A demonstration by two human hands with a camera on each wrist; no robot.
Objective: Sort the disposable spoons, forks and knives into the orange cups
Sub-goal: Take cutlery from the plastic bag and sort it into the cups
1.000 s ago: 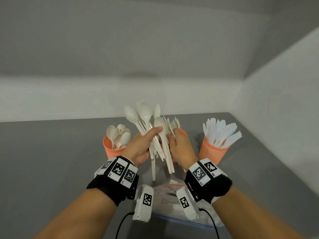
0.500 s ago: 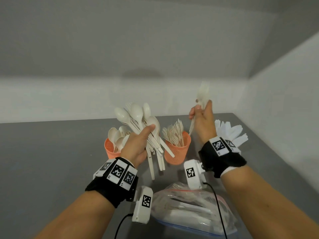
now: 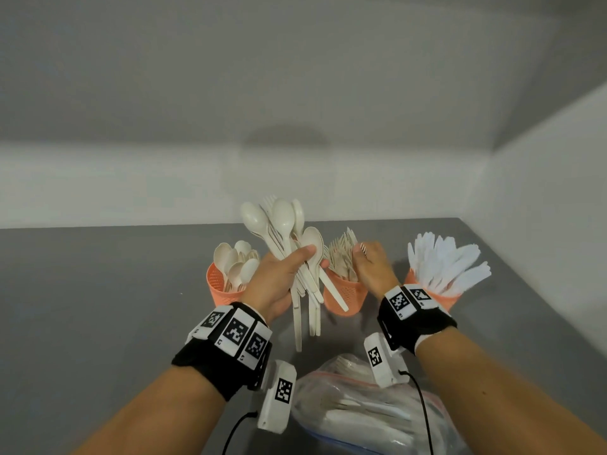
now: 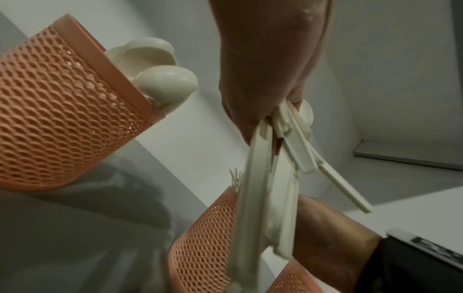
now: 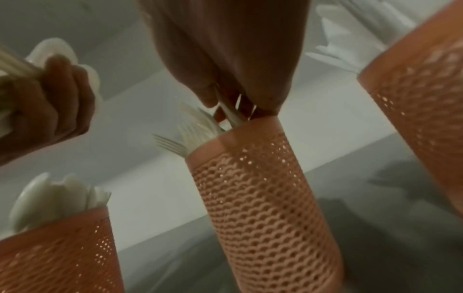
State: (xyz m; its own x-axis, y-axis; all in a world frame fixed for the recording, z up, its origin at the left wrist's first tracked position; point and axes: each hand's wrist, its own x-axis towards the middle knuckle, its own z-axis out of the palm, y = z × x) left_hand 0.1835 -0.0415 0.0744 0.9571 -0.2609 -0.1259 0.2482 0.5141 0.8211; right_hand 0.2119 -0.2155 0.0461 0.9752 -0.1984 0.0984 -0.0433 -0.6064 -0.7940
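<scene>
nearest me lay a clear bag (image 3: 361,418) of cutlery. my left hand (image 3: 276,284) gripped a mixed bundle of cutlery (image 3: 295,257); my right hand (image 3: 372,267) pinched a fork handle (image 5: 229,113) into the middle orange cup (image 3: 345,293), between the spoon cup (image 3: 218,287) and knife cup (image 3: 437,298).

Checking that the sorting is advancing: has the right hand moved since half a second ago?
Yes. The right hand has come down and leftward from above the knife cup to the rim of the fork cup, fingers on a piece there.
</scene>
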